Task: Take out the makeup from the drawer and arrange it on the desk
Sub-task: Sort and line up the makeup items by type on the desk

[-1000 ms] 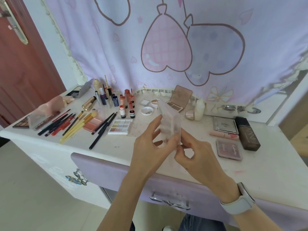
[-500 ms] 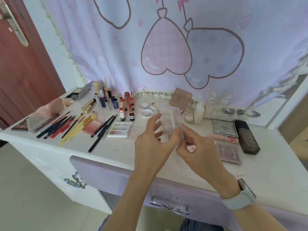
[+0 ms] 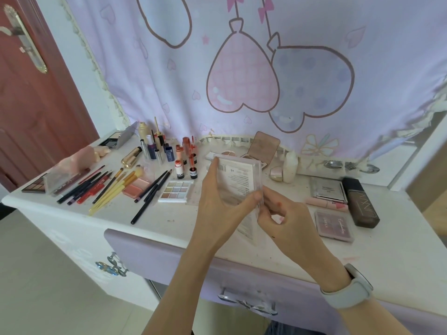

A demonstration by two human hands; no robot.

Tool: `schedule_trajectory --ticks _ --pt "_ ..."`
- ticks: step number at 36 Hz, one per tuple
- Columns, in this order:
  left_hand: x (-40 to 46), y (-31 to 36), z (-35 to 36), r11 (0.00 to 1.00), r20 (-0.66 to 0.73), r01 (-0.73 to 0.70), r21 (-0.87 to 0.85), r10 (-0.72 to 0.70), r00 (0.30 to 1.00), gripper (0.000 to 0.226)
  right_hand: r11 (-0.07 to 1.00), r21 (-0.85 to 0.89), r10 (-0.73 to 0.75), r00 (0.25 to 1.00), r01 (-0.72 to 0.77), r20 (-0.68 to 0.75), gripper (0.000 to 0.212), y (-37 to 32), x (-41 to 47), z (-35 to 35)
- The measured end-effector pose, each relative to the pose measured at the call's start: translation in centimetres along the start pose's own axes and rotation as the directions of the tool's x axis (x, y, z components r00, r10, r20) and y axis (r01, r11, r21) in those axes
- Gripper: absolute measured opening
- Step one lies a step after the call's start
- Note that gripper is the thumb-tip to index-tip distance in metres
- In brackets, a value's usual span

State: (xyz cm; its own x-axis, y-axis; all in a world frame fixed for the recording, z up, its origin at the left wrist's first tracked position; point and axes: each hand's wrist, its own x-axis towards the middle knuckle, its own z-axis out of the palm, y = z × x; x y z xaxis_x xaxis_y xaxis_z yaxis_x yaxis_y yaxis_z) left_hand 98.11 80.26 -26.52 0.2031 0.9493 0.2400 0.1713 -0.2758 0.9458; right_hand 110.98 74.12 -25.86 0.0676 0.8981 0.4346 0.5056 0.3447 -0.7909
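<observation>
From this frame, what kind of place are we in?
Most likely a bedroom or dressing corner at home. A white vanity desk with a lilac drawer front, rows of makeup such as brushes and an eyeshadow palette, a pastel balloon-print curtain behind, and a wooden door alongside.

Balloon-print curtain behind; red door left; pale floor.

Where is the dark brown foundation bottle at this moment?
In the head view, the dark brown foundation bottle lies flat on the right side of the desk, just right of the silver compact and the pink palette.
</observation>
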Motion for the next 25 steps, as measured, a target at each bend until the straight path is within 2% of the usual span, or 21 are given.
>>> schedule_trajectory --ticks 5,9,12,15,18,21,25 --pt "0.0 0.1 0.1 1.0 0.009 -0.025 -0.004 0.025 1.0 0.109 0.999 0.044 0.024 0.998 -0.026 0.057 0.036 0.3 -0.4 -0.2" --pt "0.1 0.1 0.0 0.998 0.011 -0.01 -0.058 0.011 1.0 0.102 0.995 0.04 0.088 0.996 -0.089 0.022 0.054 0.7 -0.5 -0.5" --pt "0.1 0.1 -0.1 0.991 0.024 0.022 -0.133 -0.019 1.0 0.088 0.986 0.078 0.151 0.988 -0.148 -0.038 0.051 1.2 -0.2 -0.9" --pt "0.5 0.0 -0.3 0.974 0.109 0.105 -0.203 -0.084 0.991 0.076 0.969 0.124 0.223 0.972 -0.212 -0.075 0.046 1.6 0.0 -1.2" --pt "1.1 0.3 -0.7 0.923 0.21 0.262 -0.282 -0.207 0.956 0.038 0.946 0.183 0.292 0.947 -0.266 -0.135 0.041 2.0 0.1 -1.7" --pt "1.6 0.0 -0.9 0.91 0.165 0.339 -0.239 -0.306 0.938 0.042 0.927 0.174 0.365 0.908 -0.333 -0.207 0.039 2.6 0.3 -2.5" --pt "2.5 -0.8 -1.0 0.95 0.034 0.299 -0.09 -0.297 0.954 0.033 0.883 0.149 0.468 0.852 -0.444 -0.234 0.042 3.3 0.4 -3.8"
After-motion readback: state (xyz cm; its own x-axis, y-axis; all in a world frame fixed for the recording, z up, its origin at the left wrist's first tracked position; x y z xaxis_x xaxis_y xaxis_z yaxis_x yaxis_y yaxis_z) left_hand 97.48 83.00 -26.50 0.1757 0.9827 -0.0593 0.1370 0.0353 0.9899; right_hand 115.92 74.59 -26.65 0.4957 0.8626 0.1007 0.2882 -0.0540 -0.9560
